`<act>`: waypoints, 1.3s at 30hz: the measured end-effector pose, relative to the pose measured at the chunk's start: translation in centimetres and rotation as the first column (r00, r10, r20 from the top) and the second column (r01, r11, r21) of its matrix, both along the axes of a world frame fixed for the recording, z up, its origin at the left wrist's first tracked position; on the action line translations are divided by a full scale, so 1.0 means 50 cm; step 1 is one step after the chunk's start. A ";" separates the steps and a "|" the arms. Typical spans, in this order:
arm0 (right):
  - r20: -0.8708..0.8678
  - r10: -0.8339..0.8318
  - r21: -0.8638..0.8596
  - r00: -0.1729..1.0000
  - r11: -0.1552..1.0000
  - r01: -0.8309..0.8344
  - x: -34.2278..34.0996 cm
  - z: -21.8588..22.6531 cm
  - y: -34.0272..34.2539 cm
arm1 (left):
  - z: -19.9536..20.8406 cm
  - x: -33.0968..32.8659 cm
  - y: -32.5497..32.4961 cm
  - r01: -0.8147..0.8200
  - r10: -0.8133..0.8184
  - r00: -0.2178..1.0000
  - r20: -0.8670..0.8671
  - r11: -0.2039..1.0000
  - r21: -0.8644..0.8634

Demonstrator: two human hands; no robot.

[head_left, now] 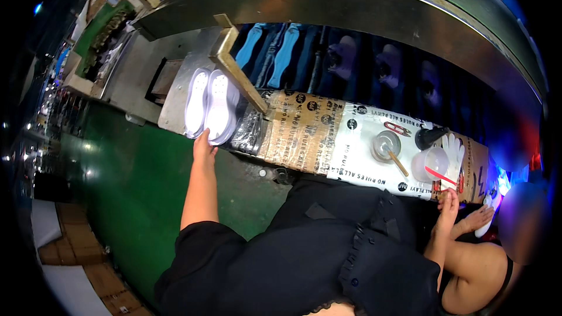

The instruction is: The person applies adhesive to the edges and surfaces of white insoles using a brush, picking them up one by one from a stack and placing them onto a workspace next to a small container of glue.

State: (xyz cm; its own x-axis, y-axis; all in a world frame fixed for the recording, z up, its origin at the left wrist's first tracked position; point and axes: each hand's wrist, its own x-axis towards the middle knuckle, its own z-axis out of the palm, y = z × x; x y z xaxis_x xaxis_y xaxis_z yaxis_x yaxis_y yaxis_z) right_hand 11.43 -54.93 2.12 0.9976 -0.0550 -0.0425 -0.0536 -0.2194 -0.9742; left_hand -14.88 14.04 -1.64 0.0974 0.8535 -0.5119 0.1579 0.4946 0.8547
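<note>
A pair of white shoe soles point(220, 108) lies side by side on a metal plate at the end of the bench. My left hand point(203, 147) grips the near end of the right-hand sole, its fingertips partly hidden by the rim. At the right, my right hand point(448, 206) is closed, pinching the end of a thin red stick-like tool point(440, 176). That tool crosses in front of a translucent plastic cup point(429, 164). Beside the cup lies a white glove point(453, 151).
A conveyor point(304, 58) carries blue insole-shaped pieces point(286, 52) and dark shoe parts under a metal hood. On the taped cardboard ledge point(301, 131) stand a bowl with a brush point(386, 145), red-handled pliers point(397, 129) and a black cone point(431, 137). A co-worker's hand point(479, 217) touches a white sole.
</note>
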 end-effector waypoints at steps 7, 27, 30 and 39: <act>-0.148 0.372 0.003 0.916 0.927 -0.375 -0.100 0.020 0.139 | -0.075 -0.018 0.089 0.201 -0.173 0.957 0.235 0.974 -0.102; 0.070 0.522 -0.466 0.850 0.770 -0.435 0.081 0.077 0.362 | 0.020 -0.055 -0.269 0.700 -0.666 0.712 0.223 0.700 -0.143; 0.079 0.480 -0.357 0.874 0.832 -0.425 0.076 0.079 0.345 | 0.014 -0.039 -0.296 0.731 -0.703 0.679 0.211 0.675 -0.102; 0.099 0.332 0.067 0.938 0.938 -0.339 0.047 0.102 0.334 | 0.050 0.076 -0.250 0.729 -0.719 0.684 0.124 0.673 -0.123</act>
State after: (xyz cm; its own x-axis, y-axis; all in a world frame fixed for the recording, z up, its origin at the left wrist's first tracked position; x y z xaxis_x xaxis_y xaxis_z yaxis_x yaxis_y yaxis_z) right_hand 13.77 -38.26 7.21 0.9575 0.2833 0.0532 0.0932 -0.1295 -0.9872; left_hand -11.07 1.53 0.86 0.6865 0.4155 -0.5967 0.4726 0.3685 0.8005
